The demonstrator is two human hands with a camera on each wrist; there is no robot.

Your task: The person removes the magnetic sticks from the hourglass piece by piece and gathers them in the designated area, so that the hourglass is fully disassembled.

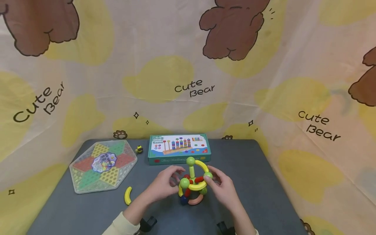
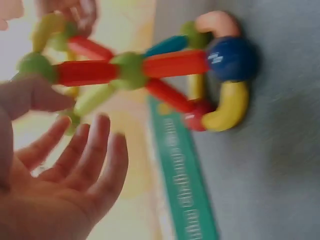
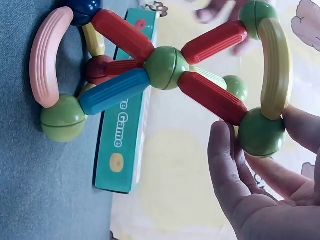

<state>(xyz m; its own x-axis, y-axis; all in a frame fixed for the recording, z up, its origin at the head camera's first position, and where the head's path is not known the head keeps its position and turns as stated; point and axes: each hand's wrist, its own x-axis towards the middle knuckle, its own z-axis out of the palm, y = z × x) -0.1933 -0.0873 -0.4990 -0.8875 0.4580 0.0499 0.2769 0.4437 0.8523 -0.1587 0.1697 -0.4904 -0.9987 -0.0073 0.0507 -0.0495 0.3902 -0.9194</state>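
A ball-and-stick magnetic toy structure stands on the table between my hands. Red sticks, a blue stick and a light green one radiate from its central green ball. Curved pieces link the outer balls, among them a pink one at the base beside a dark blue ball. My right hand pinches an upper green ball between thumb and fingers. On the other side, my left hand has its fingers spread apart, with the thumb right at another upper green ball.
Behind the structure lies a green Ring Challenge Game box. A clear hexagonal case with coloured pieces is at the back left, with a small yellow-and-black toy beside it. One loose yellow curved piece lies left of my left forearm.
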